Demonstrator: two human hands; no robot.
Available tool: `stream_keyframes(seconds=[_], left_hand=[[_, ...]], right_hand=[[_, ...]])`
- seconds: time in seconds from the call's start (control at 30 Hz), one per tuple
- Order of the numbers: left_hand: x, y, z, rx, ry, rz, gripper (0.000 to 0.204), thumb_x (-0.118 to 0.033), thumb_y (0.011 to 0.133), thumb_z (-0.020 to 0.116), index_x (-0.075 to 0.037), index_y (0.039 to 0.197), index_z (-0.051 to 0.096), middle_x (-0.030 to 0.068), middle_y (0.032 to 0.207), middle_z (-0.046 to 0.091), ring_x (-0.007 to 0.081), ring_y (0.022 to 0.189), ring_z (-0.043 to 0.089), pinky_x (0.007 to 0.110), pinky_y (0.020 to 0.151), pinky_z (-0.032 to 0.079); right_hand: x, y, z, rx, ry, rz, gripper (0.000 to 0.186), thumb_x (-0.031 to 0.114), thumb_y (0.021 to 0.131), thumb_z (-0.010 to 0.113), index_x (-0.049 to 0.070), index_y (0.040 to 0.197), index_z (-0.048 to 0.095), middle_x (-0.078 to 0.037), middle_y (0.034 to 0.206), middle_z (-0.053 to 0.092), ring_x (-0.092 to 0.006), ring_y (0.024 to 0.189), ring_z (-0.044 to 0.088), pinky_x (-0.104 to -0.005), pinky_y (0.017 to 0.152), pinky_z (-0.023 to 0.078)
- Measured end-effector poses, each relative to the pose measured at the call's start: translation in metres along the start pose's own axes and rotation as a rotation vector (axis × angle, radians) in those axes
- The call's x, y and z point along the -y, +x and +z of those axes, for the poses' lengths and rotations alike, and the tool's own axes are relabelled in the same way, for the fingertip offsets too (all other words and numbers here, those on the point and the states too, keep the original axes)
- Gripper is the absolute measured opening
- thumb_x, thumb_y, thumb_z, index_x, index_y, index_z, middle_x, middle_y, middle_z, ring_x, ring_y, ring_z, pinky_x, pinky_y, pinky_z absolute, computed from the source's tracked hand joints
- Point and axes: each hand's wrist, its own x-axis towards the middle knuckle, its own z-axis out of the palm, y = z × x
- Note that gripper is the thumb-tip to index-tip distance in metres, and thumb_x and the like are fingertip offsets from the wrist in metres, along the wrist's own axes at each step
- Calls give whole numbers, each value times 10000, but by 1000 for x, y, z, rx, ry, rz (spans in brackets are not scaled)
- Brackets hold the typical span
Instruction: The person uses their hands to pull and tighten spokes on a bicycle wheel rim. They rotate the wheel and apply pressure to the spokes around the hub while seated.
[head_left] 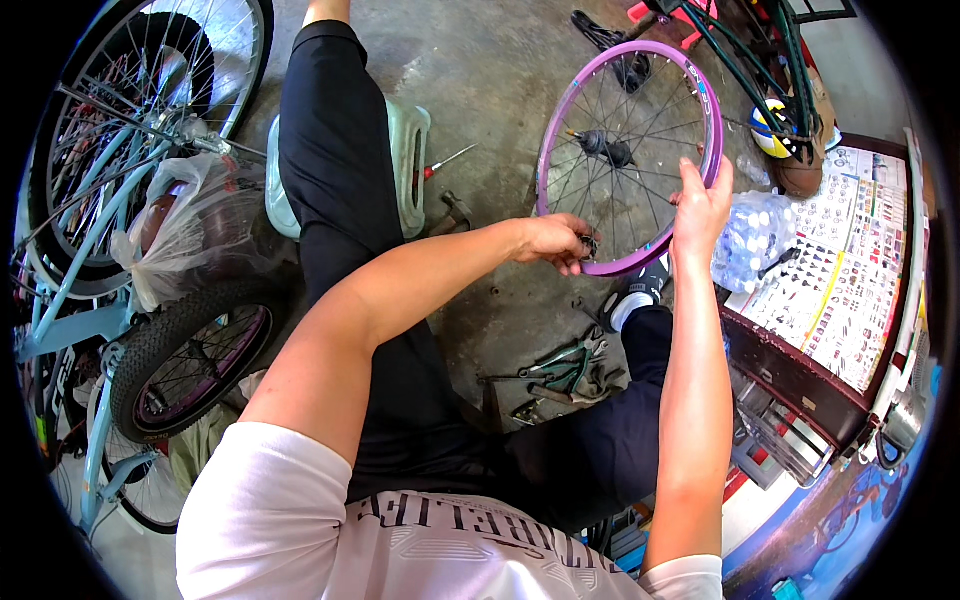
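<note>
Gripping the purple wheel (606, 149) at right is the right hand (702, 207); the left hand (553, 240) pinches a half-hidden small piece (590, 243) at the near edge.

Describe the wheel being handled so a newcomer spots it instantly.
From the picture-covered table at right, go left past the clear bottles. There, the right hand grips a spoked wheel by its right edge. Its purple rim carries no tyre, unlike the fat-tyred wheel at left.

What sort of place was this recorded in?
Probably a bicycle repair workshop: there is a tyreless purple wheel held in the right hand, green-handled pliers and a screwdriver on the floor, and a light-blue bicycle on the left.
</note>
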Motion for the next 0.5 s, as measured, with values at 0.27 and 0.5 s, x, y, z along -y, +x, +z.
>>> stream_keyframes(seconds=[0.27,0.5], left_hand=[[-3,2,3,-48,239,2,442,-151,995,636,-6,1400,530,61,951,644,133,721,628,316,658,545],[3,11,-1,-115,576,66,403,-272,973,705,-30,1274,591,68,966,650,164,773,619,335,652,550]], right_hand=[[-2,1,-1,-19,9,18,343,160,934,684,19,1234,593,-32,894,612,-98,648,535,-281,559,473],[0,-5,5,-42,16,23,355,157,919,689,18,1232,592,-43,894,608,-109,624,535,-284,552,474]])
